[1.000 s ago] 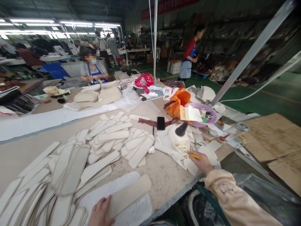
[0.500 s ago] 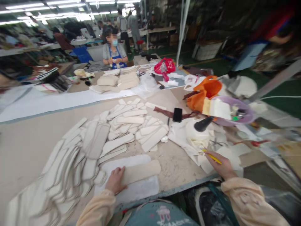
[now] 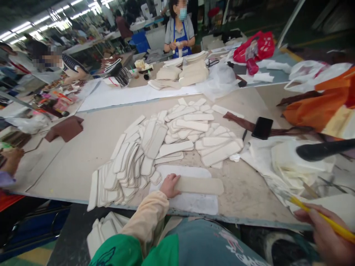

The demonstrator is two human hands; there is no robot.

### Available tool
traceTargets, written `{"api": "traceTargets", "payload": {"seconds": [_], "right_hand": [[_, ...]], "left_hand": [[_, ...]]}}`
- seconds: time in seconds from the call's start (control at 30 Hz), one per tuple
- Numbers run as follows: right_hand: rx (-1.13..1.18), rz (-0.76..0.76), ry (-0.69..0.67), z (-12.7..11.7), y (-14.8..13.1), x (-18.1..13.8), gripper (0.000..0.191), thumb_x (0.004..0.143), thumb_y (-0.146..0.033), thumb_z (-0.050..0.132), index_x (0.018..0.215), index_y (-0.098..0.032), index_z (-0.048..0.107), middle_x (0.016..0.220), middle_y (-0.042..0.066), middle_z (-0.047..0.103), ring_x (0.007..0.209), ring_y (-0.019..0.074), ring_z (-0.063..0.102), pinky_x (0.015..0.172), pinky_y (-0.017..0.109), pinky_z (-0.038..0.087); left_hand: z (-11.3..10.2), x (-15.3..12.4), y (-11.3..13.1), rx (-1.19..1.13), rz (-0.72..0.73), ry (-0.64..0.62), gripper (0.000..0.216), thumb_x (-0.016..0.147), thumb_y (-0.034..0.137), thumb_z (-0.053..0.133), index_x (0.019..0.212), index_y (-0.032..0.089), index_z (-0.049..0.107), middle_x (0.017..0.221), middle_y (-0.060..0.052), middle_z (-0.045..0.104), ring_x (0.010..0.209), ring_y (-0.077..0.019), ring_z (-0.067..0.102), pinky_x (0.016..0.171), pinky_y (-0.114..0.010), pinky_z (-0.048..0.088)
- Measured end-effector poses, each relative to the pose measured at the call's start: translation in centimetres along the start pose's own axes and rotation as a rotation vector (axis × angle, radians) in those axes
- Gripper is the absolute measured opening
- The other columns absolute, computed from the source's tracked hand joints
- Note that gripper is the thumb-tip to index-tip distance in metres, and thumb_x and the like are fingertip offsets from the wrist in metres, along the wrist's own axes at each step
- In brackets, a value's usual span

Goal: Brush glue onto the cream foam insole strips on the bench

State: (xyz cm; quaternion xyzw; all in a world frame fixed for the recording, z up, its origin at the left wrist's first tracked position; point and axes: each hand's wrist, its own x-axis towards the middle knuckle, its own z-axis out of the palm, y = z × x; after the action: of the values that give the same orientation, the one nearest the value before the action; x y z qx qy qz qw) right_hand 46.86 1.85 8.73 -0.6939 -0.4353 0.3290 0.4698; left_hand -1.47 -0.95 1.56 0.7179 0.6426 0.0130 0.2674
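Note:
A long cream padded strip [image 3: 201,185] with rounded ends lies flat on white sheets [image 3: 194,204] near the table's front edge. My left hand [image 3: 169,186] rests on the strip's left end, fingers stretched out and thumb apart. Low at the right, my right hand [image 3: 325,225] grips a brush [image 3: 298,201] with a yellow handle, its tip pointing up and left. Just beyond the brush, a white tub [image 3: 288,157] sits on a crumpled white cloth. Many similar cream strips [image 3: 127,159] are piled left of and behind the sheets.
A black phone [image 3: 262,128] lies by brown material at the back right. A black handle [image 3: 318,149] juts over the tub. An orange bag [image 3: 313,111] stands at the right. Across the table sits a masked co-worker [image 3: 180,33]; another person bends at the left. More strips [image 3: 105,231] lie below the table edge.
My view has swung left and tilted down. My right hand, with the brush, has drawn back from the tub toward me. My left hand stays on the strip's left end.

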Motion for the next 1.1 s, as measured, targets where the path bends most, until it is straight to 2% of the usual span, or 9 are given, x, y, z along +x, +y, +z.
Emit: {"api": "traceTargets", "payload": {"seconds": [0.1,0.17,0.33,0.47,0.6,0.77,0.97,1.1], "right_hand": [[0.254,0.146,-0.198,5.3,-1.6,-3.4,0.023,0.074,-0.045,0.064,0.089,-0.028,0.062,0.068,0.006,0.06,0.06,0.0203,0.058,0.059,0.038,0.048],[0.328,0.195,-0.329,9.3,-2.5,-5.7,0.028,0.074,-0.046,0.064,0.092,-0.025,0.059,0.067,0.002,0.061,0.06,0.0179,0.058,0.055,0.032,0.049],[0.25,0.198,-0.636,18.2,-3.6,-10.2,0.027,0.081,-0.045,0.057,0.092,-0.021,0.06,0.062,0.0,0.061,0.058,0.0151,0.057,0.057,0.027,0.049],[0.145,0.178,-0.779,22.7,-3.7,-11.9,0.032,0.081,-0.046,0.054,0.097,-0.019,0.061,0.063,0.0,0.062,0.058,0.0154,0.059,0.06,0.028,0.051],[0.097,0.116,-0.811,25.1,-3.6,-12.6,0.033,0.082,-0.045,0.053,0.098,-0.018,0.062,0.063,0.0,0.062,0.059,0.0151,0.059,0.061,0.027,0.051],[0.06,0.066,-0.795,26.4,-3.3,-13.3,0.032,0.082,-0.045,0.052,0.097,-0.019,0.063,0.062,0.0,0.062,0.058,0.015,0.06,0.059,0.027,0.051],[0.022,0.066,-0.765,26.7,-2.7,-13.6,0.036,0.083,-0.048,0.051,0.098,-0.018,0.063,0.063,0.0,0.064,0.059,0.0157,0.061,0.06,0.027,0.051],[0.015,0.092,-0.681,25.6,-2.0,-12.9,0.037,0.082,-0.05,0.052,0.096,-0.018,0.063,0.062,0.0,0.061,0.059,0.0156,0.059,0.061,0.027,0.05]], "left_hand": [[1.0,-0.2,-1.4,-0.099,0.077,0.072,0.074,0.061,0.04,0.074,0.127,0.023,0.044,0.119,-0.011,0.045,0.11,-0.0283,0.045,0.094,-0.049,0.04],[1.5,-0.2,-2.2,-0.154,0.09,0.103,0.079,0.058,0.039,0.076,0.128,0.021,0.043,0.119,-0.012,0.044,0.11,-0.0289,0.044,0.095,-0.049,0.039],[2.1,-0.2,-3.2,-0.219,0.122,0.124,0.079,0.057,0.041,0.076,0.126,0.02,0.044,0.121,-0.012,0.043,0.112,-0.028,0.043,0.097,-0.047,0.037],[1.9,-0.2,-3.3,-0.213,0.125,0.113,0.074,0.061,0.044,0.073,0.125,0.02,0.044,0.121,-0.012,0.044,0.112,-0.0282,0.044,0.097,-0.048,0.037],[1.5,-0.2,-3.1,-0.203,0.141,0.123,0.069,0.063,0.045,0.069,0.123,0.018,0.046,0.119,-0.013,0.045,0.109,-0.0276,0.044,0.094,-0.046,0.04],[1.1,-0.2,-2.9,-0.191,0.15,0.118,0.065,0.063,0.042,0.068,0.12,0.019,0.047,0.118,-0.012,0.045,0.108,-0.028,0.044,0.094,-0.046,0.04],[1.1,-0.2,-2.7,-0.161,0.149,0.117,0.067,0.059,0.037,0.071,0.119,0.017,0.047,0.117,-0.012,0.045,0.106,-0.0278,0.045,0.094,-0.044,0.04],[1.1,-0.2,-2.6,-0.147,0.151,0.111,0.066,0.061,0.038,0.07,0.119,0.018,0.045,0.118,-0.012,0.045,0.106,-0.0275,0.045,0.094,-0.044,0.04]]}}
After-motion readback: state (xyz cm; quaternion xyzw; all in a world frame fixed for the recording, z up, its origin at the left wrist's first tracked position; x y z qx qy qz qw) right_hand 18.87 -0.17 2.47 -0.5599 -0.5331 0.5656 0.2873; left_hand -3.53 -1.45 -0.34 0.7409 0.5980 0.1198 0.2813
